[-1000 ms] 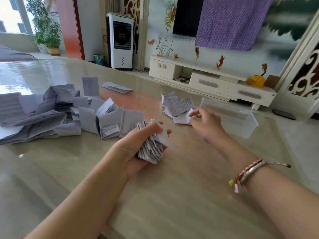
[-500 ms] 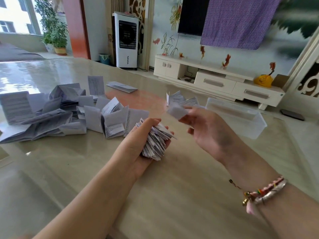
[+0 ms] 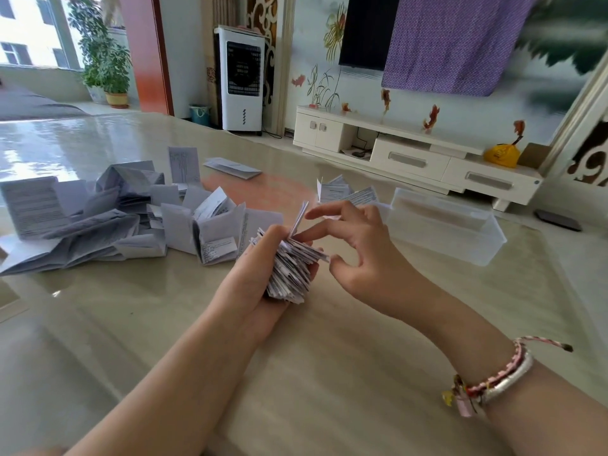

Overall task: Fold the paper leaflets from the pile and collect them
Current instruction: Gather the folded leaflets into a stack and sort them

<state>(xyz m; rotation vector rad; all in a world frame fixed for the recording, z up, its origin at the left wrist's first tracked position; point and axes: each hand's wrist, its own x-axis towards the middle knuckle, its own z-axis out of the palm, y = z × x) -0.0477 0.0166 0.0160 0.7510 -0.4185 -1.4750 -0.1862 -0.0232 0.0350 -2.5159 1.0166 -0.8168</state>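
The left hand (image 3: 260,274) grips a thick stack (image 3: 291,269) of folded leaflets, fingers curled round it from below and the thumb along its left side, edges fanned toward the camera. One more folded leaflet (image 3: 298,220) stands upright on top of the stack, at its far end, beside the left thumb tip. The right hand (image 3: 365,258) is just beside the stack on its right; its fingers are spread and loosely bent, the forefinger reaching toward the upright leaflet, the thumb tip near the stack's right corner. It holds nothing that I can see, though whether a fingertip touches the leaflet cannot be told. A bracelet (image 3: 493,380) sits on the right wrist.

Both hands hover above the table (image 3: 329,373). To the left lies the pile (image 3: 108,218) of unfolded and half-folded leaflets, spread loosely. Behind the right hand are a few folded leaflets (image 3: 345,192) on the table, and just right of them stands a clear plastic box (image 3: 444,225). One flat leaflet (image 3: 232,168) lies apart, farther back.
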